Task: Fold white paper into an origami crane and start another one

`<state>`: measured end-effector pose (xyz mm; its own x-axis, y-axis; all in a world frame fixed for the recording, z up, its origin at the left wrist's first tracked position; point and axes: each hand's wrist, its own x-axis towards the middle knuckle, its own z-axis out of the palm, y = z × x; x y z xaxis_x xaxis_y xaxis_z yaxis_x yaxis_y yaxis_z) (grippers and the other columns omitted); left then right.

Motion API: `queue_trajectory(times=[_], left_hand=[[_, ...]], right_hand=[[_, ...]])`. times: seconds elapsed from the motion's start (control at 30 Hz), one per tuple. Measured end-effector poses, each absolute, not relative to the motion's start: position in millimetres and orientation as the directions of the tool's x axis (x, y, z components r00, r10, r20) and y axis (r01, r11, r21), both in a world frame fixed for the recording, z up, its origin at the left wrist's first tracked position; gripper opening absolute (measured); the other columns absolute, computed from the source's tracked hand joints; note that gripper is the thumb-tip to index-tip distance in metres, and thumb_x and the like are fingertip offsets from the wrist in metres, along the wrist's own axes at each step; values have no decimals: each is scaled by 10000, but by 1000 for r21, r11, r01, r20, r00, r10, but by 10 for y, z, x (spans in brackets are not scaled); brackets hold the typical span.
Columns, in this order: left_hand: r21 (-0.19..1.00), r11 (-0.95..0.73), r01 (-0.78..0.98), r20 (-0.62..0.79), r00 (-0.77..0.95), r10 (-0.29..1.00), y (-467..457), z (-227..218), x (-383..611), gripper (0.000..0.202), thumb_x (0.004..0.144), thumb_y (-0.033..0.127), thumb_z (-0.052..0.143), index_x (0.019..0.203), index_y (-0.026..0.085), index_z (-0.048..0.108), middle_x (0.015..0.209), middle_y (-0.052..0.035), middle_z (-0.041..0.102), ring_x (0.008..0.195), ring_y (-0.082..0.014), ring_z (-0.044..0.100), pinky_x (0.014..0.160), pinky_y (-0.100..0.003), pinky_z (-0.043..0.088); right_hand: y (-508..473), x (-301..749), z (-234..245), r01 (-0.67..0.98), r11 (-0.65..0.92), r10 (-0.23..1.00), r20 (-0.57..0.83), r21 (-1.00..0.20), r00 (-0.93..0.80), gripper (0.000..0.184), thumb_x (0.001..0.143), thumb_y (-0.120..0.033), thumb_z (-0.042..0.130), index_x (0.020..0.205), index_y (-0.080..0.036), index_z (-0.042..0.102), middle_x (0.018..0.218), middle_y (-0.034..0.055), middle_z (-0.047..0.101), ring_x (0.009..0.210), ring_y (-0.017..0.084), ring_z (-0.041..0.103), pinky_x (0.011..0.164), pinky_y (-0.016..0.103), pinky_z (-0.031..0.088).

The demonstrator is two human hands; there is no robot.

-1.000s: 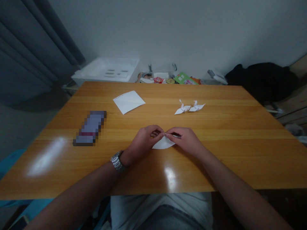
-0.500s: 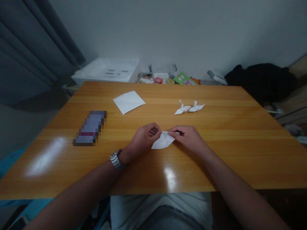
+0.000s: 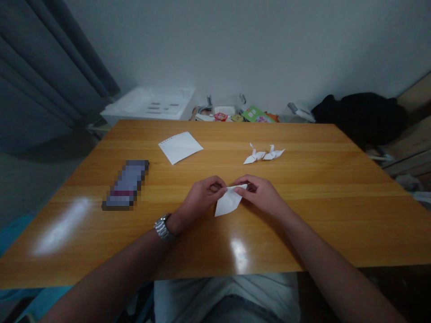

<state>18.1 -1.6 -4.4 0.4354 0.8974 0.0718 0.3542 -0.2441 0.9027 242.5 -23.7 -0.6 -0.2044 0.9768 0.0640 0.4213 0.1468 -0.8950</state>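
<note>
Near the left edge of the table (image 3: 319,224) lies a dark phone (image 3: 128,181), blurred into squares. Behind the far left corner I see a white tray (image 3: 138,107); beyond the far edge, a green booklet (image 3: 255,114) and a red packet (image 3: 221,117). Past the far right corner is a black heap (image 3: 363,116).

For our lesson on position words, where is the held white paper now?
In the head view, the white paper is below and slightly right of centre, held by the left hand and right hand, on the near side of the two paper birds.
</note>
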Motion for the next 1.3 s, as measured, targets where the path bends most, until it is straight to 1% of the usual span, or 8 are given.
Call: queue_trajectory(times=[0.2, 0.43, 0.67, 0.73, 0.87, 1.0, 1.1, 1.3], left_hand=[[963, -105, 249, 25, 306, 952, 12, -61, 195, 193, 870, 355, 657, 885, 185, 566, 815, -13, 693, 743, -172, 715, 641, -259, 582], [1000, -1, 21, -5, 288, 958, -19, -161, 295, 243, 832, 337, 687, 832, 177, 504, 992, -63, 665, 831, -176, 726, 740, -349, 643], [971, -115, 211, 24, 390, 920, -65, -170, 292, 220, 862, 335, 668, 809, 182, 519, 813, -26, 682, 751, -169, 722, 683, -291, 600], [953, -149, 263, 31, 403, 915, -71, -156, 287, 205, 867, 345, 673, 863, 181, 549, 848, -45, 713, 778, -181, 725, 706, -302, 596], [936, -198, 292, 81, 369, 926, -73, -112, 282, 282, 868, 388, 694, 1016, 175, 582, 987, -74, 733, 858, -190, 719, 754, -302, 593], [883, -287, 372, 135, 384, 913, -64, -69, 267, 233, 916, 395, 634, 1018, 187, 656, 976, -48, 736, 880, -180, 702, 757, -270, 571], [880, -280, 384, 116, 397, 910, -60, -64, 261, 194, 928, 354, 606, 975, 182, 684, 925, -38, 745, 827, -171, 701, 700, -245, 560], [885, -266, 383, 115, 375, 920, -73, -75, 273, 133, 897, 288, 631, 935, 173, 686, 875, -27, 741, 785, -163, 699, 674, -228, 555]], right_hand=[[-223, 2398, -62, 256, 55, 982, 6, -965, -191, 319, 854, -443, 718, 1014, -175, 652, 1001, 95, 749, 890, 217, 717, 800, 338, 567], [-261, 2334, -80, 181, -52, 971, -92, -982, -220, 430, 826, -431, 741, 1152, -200, 580, 950, 74, 762, 810, 218, 728, 670, 307, 555], [-209, 2397, -128, 357, 110, 989, 66, -928, -134, 333, 846, -370, 713, 1124, -194, 660, 1007, 71, 735, 842, 201, 683, 756, 327, 537], [-210, 2412, -102, 376, 137, 985, 86, -917, -148, 294, 871, -367, 686, 1109, -194, 684, 1006, 69, 735, 853, 202, 678, 768, 325, 528], [-232, 2406, -54, 373, 143, 979, 75, -917, -191, 245, 906, -337, 637, 1098, -202, 709, 1015, 62, 748, 868, 202, 686, 774, 319, 521], [-259, 2373, -48, 379, 160, 963, 59, -911, -264, 240, 923, -342, 614, 1100, -218, 717, 1000, 50, 751, 843, 195, 680, 750, 307, 515], [-267, 2354, -47, 405, 135, 973, 43, -904, -227, 283, 905, -356, 638, 1132, -202, 707, 896, 38, 736, 764, 183, 660, 695, 291, 499], [-249, 2359, -68, 414, 85, 974, -13, -906, -228, 200, 885, -361, 641, 884, -176, 716, 795, 33, 722, 698, 171, 637, 621, 266, 455]])
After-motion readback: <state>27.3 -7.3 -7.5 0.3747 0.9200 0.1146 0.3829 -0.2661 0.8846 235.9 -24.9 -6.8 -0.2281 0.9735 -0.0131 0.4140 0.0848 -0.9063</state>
